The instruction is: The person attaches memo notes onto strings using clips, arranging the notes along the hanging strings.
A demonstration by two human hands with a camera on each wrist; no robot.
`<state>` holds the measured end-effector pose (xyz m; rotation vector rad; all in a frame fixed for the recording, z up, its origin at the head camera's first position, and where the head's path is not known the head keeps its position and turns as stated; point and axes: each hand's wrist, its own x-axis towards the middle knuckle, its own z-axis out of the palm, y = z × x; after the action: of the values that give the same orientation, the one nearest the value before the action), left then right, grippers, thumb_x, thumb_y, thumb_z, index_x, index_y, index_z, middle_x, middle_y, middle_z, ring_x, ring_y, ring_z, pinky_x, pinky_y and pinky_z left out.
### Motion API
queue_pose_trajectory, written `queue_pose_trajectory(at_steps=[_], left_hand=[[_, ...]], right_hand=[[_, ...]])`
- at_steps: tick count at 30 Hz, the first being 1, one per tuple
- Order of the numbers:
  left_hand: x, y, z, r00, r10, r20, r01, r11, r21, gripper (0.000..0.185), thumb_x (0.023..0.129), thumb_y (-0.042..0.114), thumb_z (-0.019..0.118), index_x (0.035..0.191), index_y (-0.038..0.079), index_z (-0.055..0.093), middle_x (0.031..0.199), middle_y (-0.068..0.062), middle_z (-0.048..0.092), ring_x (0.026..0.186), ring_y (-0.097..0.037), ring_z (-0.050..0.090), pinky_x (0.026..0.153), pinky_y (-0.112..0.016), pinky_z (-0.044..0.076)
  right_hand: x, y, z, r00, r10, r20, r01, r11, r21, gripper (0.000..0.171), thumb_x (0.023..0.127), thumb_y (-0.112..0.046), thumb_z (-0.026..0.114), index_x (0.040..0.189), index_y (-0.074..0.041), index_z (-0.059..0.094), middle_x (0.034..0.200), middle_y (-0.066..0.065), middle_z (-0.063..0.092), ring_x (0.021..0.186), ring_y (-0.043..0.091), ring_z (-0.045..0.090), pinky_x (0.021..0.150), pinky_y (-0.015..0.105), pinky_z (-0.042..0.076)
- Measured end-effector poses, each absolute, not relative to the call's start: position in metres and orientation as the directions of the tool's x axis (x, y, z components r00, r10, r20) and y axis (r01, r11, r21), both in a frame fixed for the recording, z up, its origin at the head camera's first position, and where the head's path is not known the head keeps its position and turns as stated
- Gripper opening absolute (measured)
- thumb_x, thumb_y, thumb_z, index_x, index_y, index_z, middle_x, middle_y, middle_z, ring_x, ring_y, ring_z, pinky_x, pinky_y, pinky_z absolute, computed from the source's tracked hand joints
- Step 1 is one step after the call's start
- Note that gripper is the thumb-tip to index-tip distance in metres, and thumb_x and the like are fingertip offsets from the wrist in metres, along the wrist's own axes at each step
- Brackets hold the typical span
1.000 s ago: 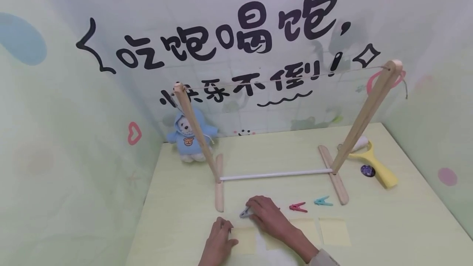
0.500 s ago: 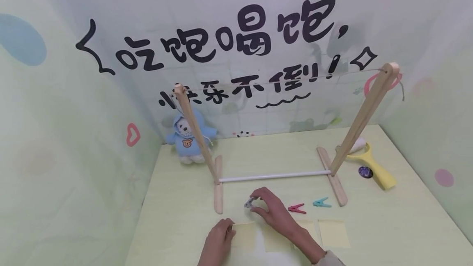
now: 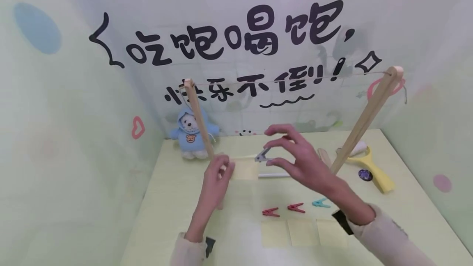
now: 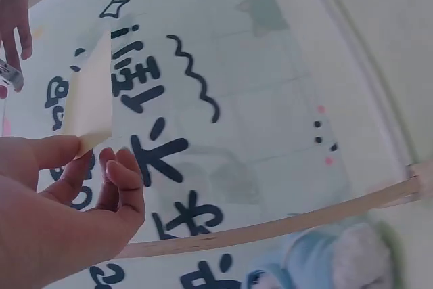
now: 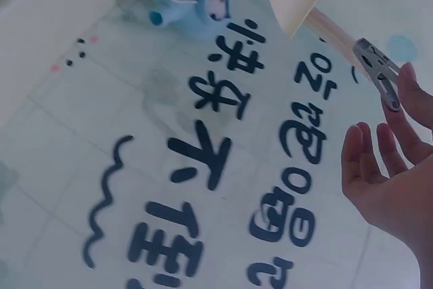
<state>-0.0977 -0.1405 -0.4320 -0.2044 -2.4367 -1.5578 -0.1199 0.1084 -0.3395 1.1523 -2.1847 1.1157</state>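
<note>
My left hand (image 3: 216,177) pinches a pale yellow sticky note (image 3: 245,168) by its edge, raised beside the left post of a wooden frame. In the left wrist view, thumb and forefinger grip the note (image 4: 93,93) at its lower corner. To the right, my right hand (image 3: 303,159) pinches a grey clothespin (image 3: 261,155) between thumb and a finger, the pin's nose pointing toward the note. The right wrist view shows the clothespin (image 5: 379,72) held by its handles. A thin string (image 3: 255,82) runs between the post tops, above both hands.
Two red clothespins (image 3: 295,207) and a turquoise clothespin (image 3: 320,203) lie on the table (image 3: 177,212), behind three more sticky notes (image 3: 303,233). The right wooden post (image 3: 369,118) leans outward in view. A plush toy (image 3: 192,134) sits back left; a yellow-handled roller (image 3: 380,171) lies right.
My left hand has lifted the sticky note from the table. My right hand has picked up the grey clothespin and raised it beside the note, uncovering another red clothespin.
</note>
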Motion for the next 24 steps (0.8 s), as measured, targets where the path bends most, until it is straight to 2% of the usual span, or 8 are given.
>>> queue_pose_trajectory(at_steps=[3, 6, 10, 15, 18, 24], left_hand=[[-0.116, -0.136, -0.395, -0.956, -0.008, 0.294, 0.265, 0.409, 0.873, 0.02, 0.103, 0.024, 0.057, 0.111, 0.007, 0.066, 0.115, -0.011, 0.066, 0.099, -0.021, 0.062, 0.088, -0.031, 0.054], [-0.133, -0.131, -0.362, -0.943, -0.006, 0.333, 0.303, 0.402, 0.864, 0.023, 0.104, 0.024, 0.055, 0.115, 0.005, 0.064, 0.118, -0.013, 0.068, 0.105, -0.027, 0.064, 0.092, -0.039, 0.053], [-0.151, -0.127, -0.327, -0.918, -0.023, 0.396, 0.359, 0.375, 0.854, 0.023, 0.105, 0.024, 0.053, 0.112, 0.004, 0.064, 0.111, -0.014, 0.067, 0.098, -0.023, 0.06, 0.084, -0.031, 0.05], [-0.167, -0.125, -0.305, -0.901, -0.054, 0.43, 0.386, 0.353, 0.852, 0.024, 0.106, 0.028, 0.052, 0.106, 0.006, 0.06, 0.097, -0.007, 0.061, 0.078, -0.018, 0.051, 0.07, -0.024, 0.044], [-0.172, -0.126, -0.298, -0.9, -0.073, 0.43, 0.379, 0.357, 0.853, 0.024, 0.107, 0.03, 0.05, 0.106, 0.007, 0.058, 0.094, -0.005, 0.056, 0.077, -0.018, 0.051, 0.072, -0.025, 0.045], [-0.174, -0.129, -0.287, -0.887, -0.101, 0.45, 0.395, 0.34, 0.854, 0.026, 0.107, 0.03, 0.05, 0.106, 0.006, 0.058, 0.099, -0.005, 0.056, 0.089, -0.017, 0.05, 0.08, -0.027, 0.045]], right_hand=[[-0.121, 0.111, -0.3, -0.536, -0.473, 0.699, -0.844, 0.332, -0.421, 0.035, 0.074, 0.001, 0.084, 0.106, -0.005, 0.071, 0.131, 0.013, 0.059, 0.119, 0.019, 0.058, 0.105, 0.012, 0.042], [-0.126, 0.111, -0.262, -0.509, -0.449, 0.734, -0.857, 0.342, -0.385, 0.034, 0.073, 0.005, 0.084, 0.103, -0.002, 0.072, 0.128, 0.015, 0.061, 0.124, 0.021, 0.055, 0.11, 0.015, 0.04], [-0.141, 0.111, -0.22, -0.515, -0.429, 0.742, -0.846, 0.393, -0.361, 0.028, 0.075, 0.005, 0.083, 0.1, 0.001, 0.073, 0.126, 0.014, 0.061, 0.125, 0.021, 0.053, 0.112, 0.024, 0.039], [-0.167, 0.107, -0.189, -0.539, -0.422, 0.729, -0.826, 0.435, -0.359, 0.021, 0.078, -0.001, 0.084, 0.097, 0.001, 0.073, 0.122, 0.011, 0.062, 0.126, 0.021, 0.052, 0.114, 0.035, 0.035], [-0.18, 0.101, -0.181, -0.55, -0.424, 0.72, -0.821, 0.431, -0.373, 0.02, 0.079, -0.004, 0.084, 0.096, 0.0, 0.074, 0.119, 0.01, 0.062, 0.124, 0.019, 0.052, 0.111, 0.035, 0.037], [-0.198, 0.084, -0.174, -0.548, -0.468, 0.693, -0.83, 0.404, -0.384, 0.019, 0.08, -0.008, 0.084, 0.093, 0.001, 0.075, 0.117, 0.01, 0.063, 0.12, 0.021, 0.052, 0.111, 0.034, 0.035]])
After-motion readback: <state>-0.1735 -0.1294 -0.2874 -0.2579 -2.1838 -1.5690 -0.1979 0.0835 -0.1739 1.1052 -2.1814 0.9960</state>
